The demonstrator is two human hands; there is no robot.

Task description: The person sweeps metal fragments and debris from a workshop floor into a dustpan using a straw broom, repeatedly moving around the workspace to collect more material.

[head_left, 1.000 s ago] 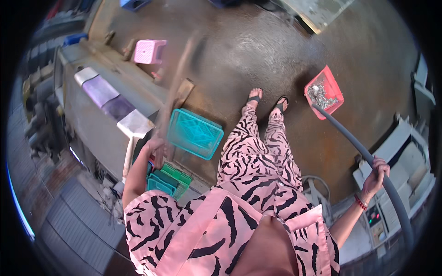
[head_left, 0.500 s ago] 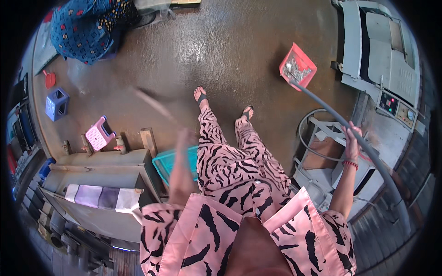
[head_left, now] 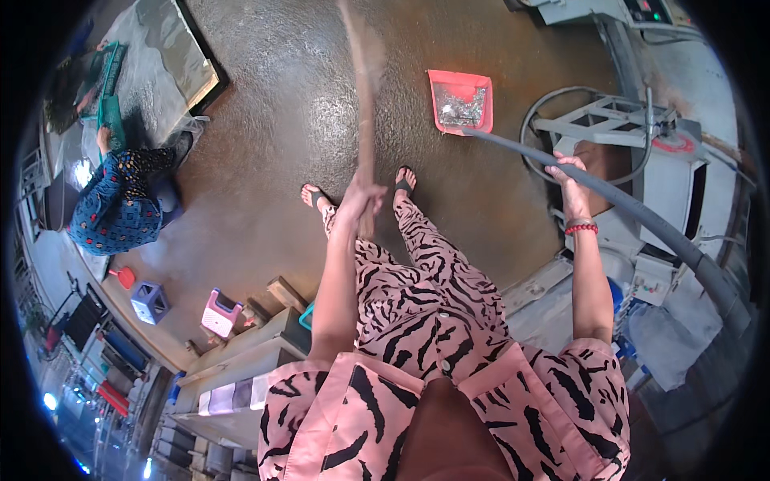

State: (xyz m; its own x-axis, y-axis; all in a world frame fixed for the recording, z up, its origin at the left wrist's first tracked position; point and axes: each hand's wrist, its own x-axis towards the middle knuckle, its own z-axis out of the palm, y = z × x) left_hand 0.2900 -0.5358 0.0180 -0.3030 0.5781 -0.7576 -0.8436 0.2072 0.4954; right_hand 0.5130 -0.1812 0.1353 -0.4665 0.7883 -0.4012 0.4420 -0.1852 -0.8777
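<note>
Looking down past the patterned trousers, I find the left hand blurred but with its fingers wrapped round a brown stick, which runs off the top of my view, so I cannot tell what is on its end. The right hand is closed round a thick grey pole, fingers curled over it with no wide gap. Just ahead, the sandaled feet stand apart on a shiny brown floor; it looks wet, and I'd judge a slip possible if weight shifted suddenly. Farther out, the pole's end meets the near edge of a pink dustpan, in which silvery scraps lie loose; a roll of the right wrist could tip them out, and a rightward swing of the stick could knock the pan. Near the pole, to the right, a looped hose hangs by a pale metal stand and could snag it if lifted that way. Well off to the left, a co-worker in blue crouches.
</note>
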